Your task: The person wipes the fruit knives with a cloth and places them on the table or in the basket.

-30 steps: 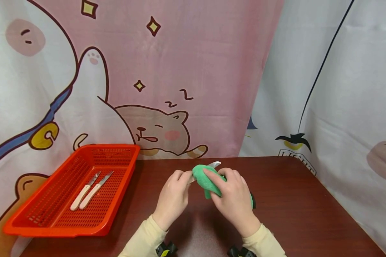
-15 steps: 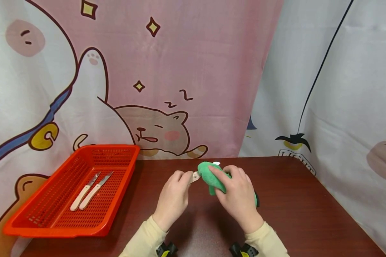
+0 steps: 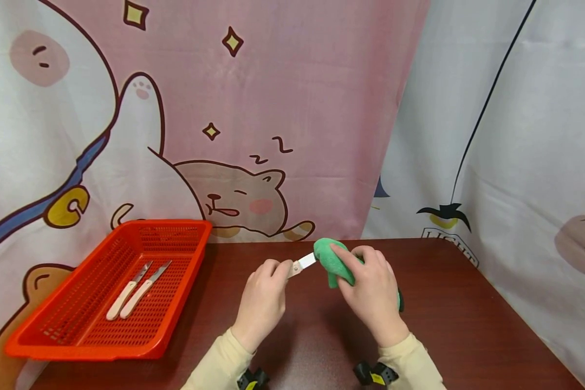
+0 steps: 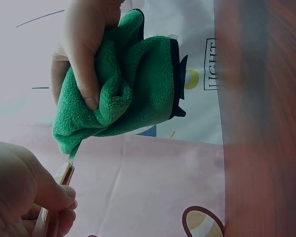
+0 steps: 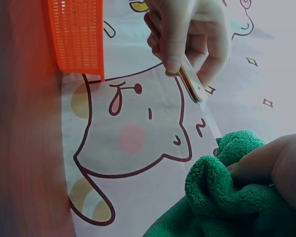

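Note:
My left hand (image 3: 263, 298) grips a knife by its pale handle (image 5: 190, 81), in the air over the table. The bare base of the metal blade (image 3: 307, 261) shows just past the handle. Folded round the rest of the blade is a green cloth (image 3: 332, 262) with a dark edge, which hides the tip. My right hand (image 3: 370, 290) pinches this cloth between thumb and fingers. In the left wrist view, the loose part of the cloth (image 4: 150, 84) hangs away from the knife.
An orange-red perforated basket (image 3: 175, 325) stands at the left of the dark wooden table (image 3: 468, 314). Two knives (image 3: 138, 292) with pale handles lie side by side in it. A printed curtain (image 3: 322, 108) hangs behind the table.
My right hand and the cloth have slid right and slightly up along the blade, away from the handle. More blade shows near the handle, while the tip is now covered. The left hand stays put.

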The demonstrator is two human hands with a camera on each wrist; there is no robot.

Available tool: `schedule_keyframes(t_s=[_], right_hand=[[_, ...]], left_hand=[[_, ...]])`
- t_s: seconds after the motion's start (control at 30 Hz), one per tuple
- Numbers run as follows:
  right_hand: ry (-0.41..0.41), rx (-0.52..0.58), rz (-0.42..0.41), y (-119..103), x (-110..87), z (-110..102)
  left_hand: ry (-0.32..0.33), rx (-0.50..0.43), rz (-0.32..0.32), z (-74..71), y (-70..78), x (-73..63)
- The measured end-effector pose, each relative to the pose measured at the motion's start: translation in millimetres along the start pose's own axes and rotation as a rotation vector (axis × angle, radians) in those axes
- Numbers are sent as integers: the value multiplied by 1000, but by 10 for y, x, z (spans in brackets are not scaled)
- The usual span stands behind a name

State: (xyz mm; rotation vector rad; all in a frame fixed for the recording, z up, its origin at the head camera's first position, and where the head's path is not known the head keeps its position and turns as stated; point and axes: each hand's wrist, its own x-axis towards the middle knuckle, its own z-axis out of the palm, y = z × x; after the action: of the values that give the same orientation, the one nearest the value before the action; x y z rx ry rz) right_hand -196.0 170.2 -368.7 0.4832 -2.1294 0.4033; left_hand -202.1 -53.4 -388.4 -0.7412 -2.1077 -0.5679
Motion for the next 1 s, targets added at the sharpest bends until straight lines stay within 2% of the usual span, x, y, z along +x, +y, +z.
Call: schedule_keyframes(t_s=[0.7,1.0], right_hand=[[21,-41,128,309,29,-142],[26,-31,130,340,40,-184]], left_hand=[[33,-72,11,-1,-48,20],[-27,-98,-56,-81,-69,22]])
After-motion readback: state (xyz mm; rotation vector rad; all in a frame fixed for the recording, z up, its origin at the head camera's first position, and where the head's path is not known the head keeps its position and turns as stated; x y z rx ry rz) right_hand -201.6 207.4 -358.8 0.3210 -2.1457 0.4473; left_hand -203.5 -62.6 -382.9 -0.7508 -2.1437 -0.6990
